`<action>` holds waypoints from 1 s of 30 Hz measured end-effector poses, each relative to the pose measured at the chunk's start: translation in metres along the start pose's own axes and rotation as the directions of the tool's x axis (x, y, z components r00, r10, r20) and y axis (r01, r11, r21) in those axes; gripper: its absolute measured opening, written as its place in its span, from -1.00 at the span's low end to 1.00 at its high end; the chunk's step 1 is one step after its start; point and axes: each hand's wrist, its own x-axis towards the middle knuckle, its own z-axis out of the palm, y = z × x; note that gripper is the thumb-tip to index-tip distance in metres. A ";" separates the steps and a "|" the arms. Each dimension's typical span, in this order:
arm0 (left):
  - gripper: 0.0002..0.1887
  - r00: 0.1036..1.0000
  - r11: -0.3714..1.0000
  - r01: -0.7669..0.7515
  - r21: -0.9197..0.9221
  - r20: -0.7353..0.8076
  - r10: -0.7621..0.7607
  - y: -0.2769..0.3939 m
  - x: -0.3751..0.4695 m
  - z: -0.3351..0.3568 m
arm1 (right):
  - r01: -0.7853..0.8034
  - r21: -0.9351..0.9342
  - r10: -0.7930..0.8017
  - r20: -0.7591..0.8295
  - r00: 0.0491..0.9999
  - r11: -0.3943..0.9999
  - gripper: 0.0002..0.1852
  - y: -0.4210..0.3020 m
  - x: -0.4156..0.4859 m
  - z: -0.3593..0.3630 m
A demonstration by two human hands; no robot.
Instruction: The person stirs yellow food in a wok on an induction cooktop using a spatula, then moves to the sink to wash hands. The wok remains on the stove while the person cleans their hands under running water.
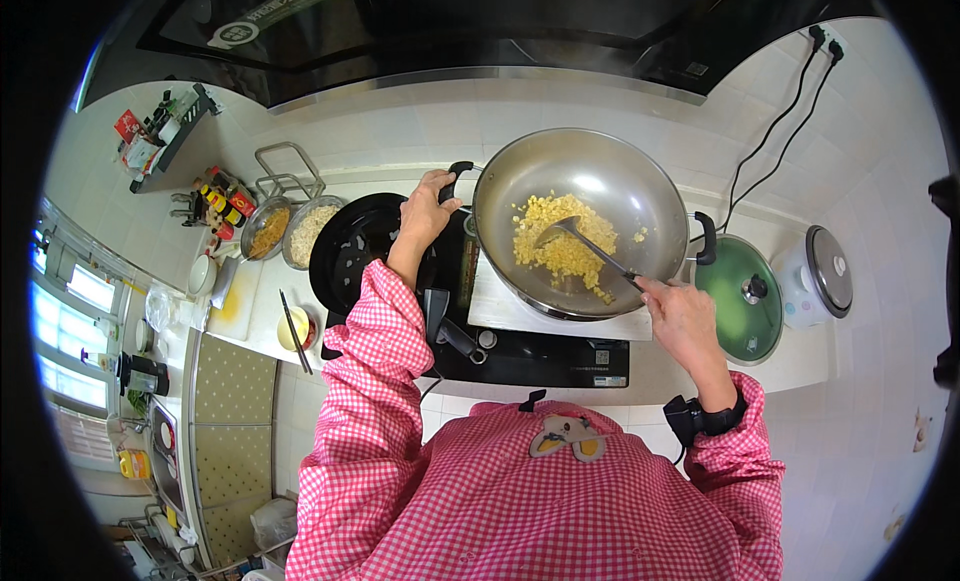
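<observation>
A wide stainless steel wok (600, 161) with two black handles stands on a white board (487, 311) over the black stove (547, 356). My left hand (426, 209) grips the wok's left handle. In my right hand (681, 318) is a dark spatula (604, 252), its blade tilted into crumbled, scrambled egg (570, 239) at the wok's lower middle. A few bits lie apart at the right of the wok. Left of the wok, partly behind my left forearm, sits a black pan (337, 258) with pale patches of reflected light on its inside.
A green-tinted glass lid (739, 311) and a white lidded container (802, 277) stand to the right. At left are two metal bowls of food (268, 232) (311, 232), a cleaver (223, 281), a cutting board (238, 311) and a small bowl (289, 333) with chopsticks (295, 333). A range hood (487, 25) hangs beyond.
</observation>
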 end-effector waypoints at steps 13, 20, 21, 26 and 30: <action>-0.51 1.000 1.000 -0.011 0.008 0.000 0.011 0.002 0.000 -0.001 | 0.040 -0.024 -0.039 0.024 0.999 0.999 -0.74 -0.002 -0.005 0.002; -0.51 1.000 1.000 -0.017 0.010 -0.003 0.017 0.001 -0.001 -0.001 | -0.058 -0.039 0.059 0.015 0.998 0.998 -0.73 0.003 -0.009 -0.002; -0.51 1.000 1.000 -0.013 0.014 -0.010 0.014 0.001 -0.001 0.000 | 0.001 -0.039 0.002 0.056 0.998 0.999 -0.73 0.003 -0.010 -0.002; -0.50 1.000 1.000 -0.014 0.016 0.016 0.014 -0.005 0.003 0.002 | -0.021 0.004 0.021 0.111 0.994 1.000 -0.73 0.005 -0.018 -0.008; -0.50 1.000 1.000 -0.016 0.027 0.025 0.015 -0.011 0.005 0.005 | -0.142 0.049 0.142 0.003 0.990 0.989 -0.74 0.016 -0.024 -0.018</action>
